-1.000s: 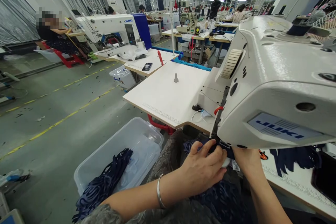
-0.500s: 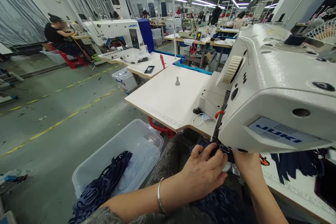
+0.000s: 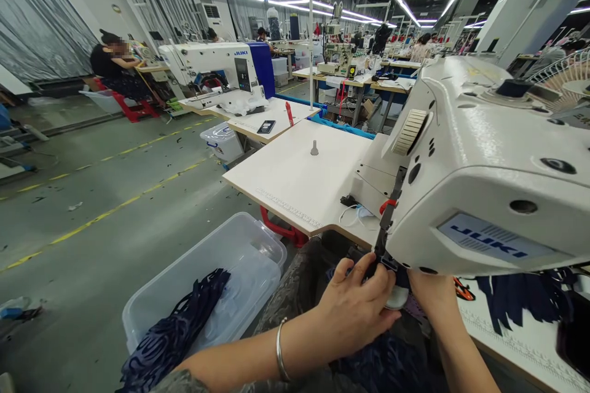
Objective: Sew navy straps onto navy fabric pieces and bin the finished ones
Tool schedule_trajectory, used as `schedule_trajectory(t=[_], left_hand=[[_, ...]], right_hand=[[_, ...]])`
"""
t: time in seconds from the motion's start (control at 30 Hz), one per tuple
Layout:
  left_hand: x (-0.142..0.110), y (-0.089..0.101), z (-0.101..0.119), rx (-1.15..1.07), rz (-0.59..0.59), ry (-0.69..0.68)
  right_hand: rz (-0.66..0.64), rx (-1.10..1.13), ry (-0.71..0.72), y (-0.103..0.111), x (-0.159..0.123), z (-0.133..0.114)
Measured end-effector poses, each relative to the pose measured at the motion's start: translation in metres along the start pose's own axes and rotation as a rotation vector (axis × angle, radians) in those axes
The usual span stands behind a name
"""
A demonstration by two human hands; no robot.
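A white JUKI sewing machine [image 3: 488, 209] fills the right side. My left hand [image 3: 354, 304], a silver bangle on its wrist, is at the needle area by the dark presser bar [image 3: 385, 227]. Its fingers are curled, closed on a navy fabric strip [image 3: 402, 276] beside the presser foot. Under the machine head, my right hand [image 3: 433, 298] is at the far side of the strip; its fingers are hidden by the head. More navy fabric [image 3: 382, 359] hangs over my lap below the hands.
A clear plastic bin [image 3: 249, 224] with navy strips [image 3: 184, 319] stands on the floor at left. The white machine table [image 3: 295, 172] carries a grey peg [image 3: 314, 148]. Cut navy pieces [image 3: 520, 298] and orange-handled snips [image 3: 463, 290] lie at right. A co-worker [image 3: 115, 64] sits far left.
The view has shifted slightly, so the surroundings appear a little lower. My left fingers have shifted slightly at the strip beside the presser foot; my right hand stays under the head.
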State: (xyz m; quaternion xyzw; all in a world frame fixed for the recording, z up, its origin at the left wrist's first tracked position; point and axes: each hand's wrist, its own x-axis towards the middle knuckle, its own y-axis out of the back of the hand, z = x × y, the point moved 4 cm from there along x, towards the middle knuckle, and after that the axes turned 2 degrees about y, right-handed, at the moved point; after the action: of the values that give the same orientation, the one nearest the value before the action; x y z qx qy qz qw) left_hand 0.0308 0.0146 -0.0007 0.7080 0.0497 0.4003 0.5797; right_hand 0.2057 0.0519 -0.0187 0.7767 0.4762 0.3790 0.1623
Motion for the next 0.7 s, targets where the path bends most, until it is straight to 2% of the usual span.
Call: schedule_trajectory(t=[0.4, 0.6, 0.7], left_hand=[[0.001, -0.002, 0.003, -0.096, -0.009, -0.012], [0.0, -0.002, 0.002, -0.071, -0.002, -0.015], [-0.006, -0.002, 0.004, -0.04, 0.011, -0.055]], right_hand=[[0.029, 0.016, 0.027, 0.0, 0.003, 0.01], [0.022, 0.031, -0.103, 0.005, -0.011, 0.018], [-0.025, 0.145, -0.221, 0.011, -0.021, 0.012]])
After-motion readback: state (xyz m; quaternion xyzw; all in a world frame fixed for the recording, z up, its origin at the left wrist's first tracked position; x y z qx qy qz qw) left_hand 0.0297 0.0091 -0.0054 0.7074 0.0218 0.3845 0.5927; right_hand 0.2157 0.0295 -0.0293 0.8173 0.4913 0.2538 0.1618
